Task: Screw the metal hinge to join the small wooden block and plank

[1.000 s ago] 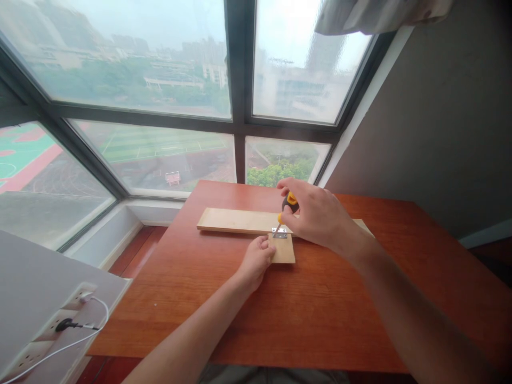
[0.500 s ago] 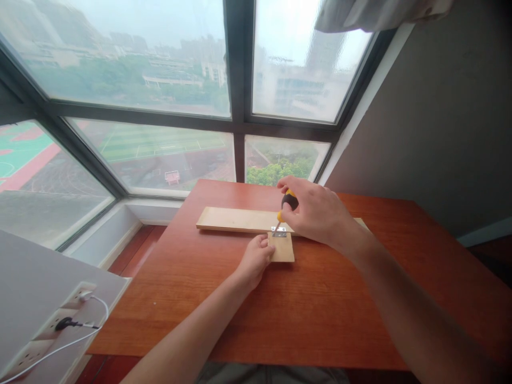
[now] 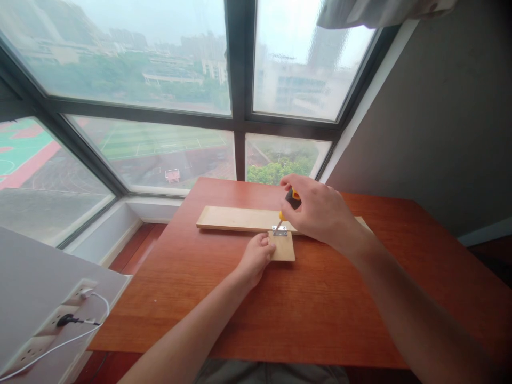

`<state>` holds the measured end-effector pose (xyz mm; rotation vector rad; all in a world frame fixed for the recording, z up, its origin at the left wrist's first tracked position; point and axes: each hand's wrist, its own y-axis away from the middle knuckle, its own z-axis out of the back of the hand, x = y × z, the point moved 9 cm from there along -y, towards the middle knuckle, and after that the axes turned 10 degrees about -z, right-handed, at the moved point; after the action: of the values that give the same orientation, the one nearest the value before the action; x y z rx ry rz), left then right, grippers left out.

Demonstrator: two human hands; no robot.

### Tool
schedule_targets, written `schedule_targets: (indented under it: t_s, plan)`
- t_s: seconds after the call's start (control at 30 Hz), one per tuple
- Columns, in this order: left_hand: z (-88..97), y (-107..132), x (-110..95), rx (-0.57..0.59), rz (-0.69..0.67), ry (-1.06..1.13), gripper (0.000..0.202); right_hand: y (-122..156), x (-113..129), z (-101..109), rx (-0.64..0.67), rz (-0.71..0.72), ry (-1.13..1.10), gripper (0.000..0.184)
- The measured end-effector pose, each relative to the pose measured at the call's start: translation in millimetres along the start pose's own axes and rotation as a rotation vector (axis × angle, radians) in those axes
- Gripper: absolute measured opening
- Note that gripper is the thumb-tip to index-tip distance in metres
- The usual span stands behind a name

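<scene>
A long pale wooden board [image 3: 232, 218] lies across the far half of the red-brown table [image 3: 304, 309]. A small wooden block [image 3: 285, 249] butts against its near edge, and a small metal hinge [image 3: 279, 231] bridges the two. My right hand [image 3: 320, 213] is closed round a yellow-and-black screwdriver [image 3: 290, 199], whose tip rests on the hinge. My left hand [image 3: 255, 260] presses against the left side of the small block, fingers curled on its edge.
Large windows rise just behind the table's far edge. A grey wall stands to the right. At the lower left a white power strip [image 3: 60, 325] with plugged-in cables lies on a grey surface. A curtain hangs at the top right.
My right hand has shifted slightly on the screwdriver handle, with the tip staying on the hinge. My left hand and the boards have stayed put.
</scene>
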<state>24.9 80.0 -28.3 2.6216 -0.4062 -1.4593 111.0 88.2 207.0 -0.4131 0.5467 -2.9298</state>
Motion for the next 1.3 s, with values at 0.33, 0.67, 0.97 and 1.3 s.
schedule_targets:
  t_s: [0.33,0.67,0.97,1.3]
  plan:
    - [1.7,1.8,-0.1,-0.013,0.019,-0.022,0.033,-1.2,-2.0,-1.1,0.052,0.003,-0.031,0.034]
    - [-1.7,3.3,-2.4,0.035,0.048,-0.019,0.03,-3.9,-8.2,-1.6,0.026,-0.059,0.033,0.025]
    - [-0.5,3.9,-1.1,0.03,0.042,-0.031,0.031,-1.8,-9.4,0.6,0.014,-0.081,0.074,0.028]
    - [-1.1,3.8,-2.6,0.038,0.016,-0.006,0.032,-3.1,-10.7,-0.5,0.02,-0.049,0.01,0.029]
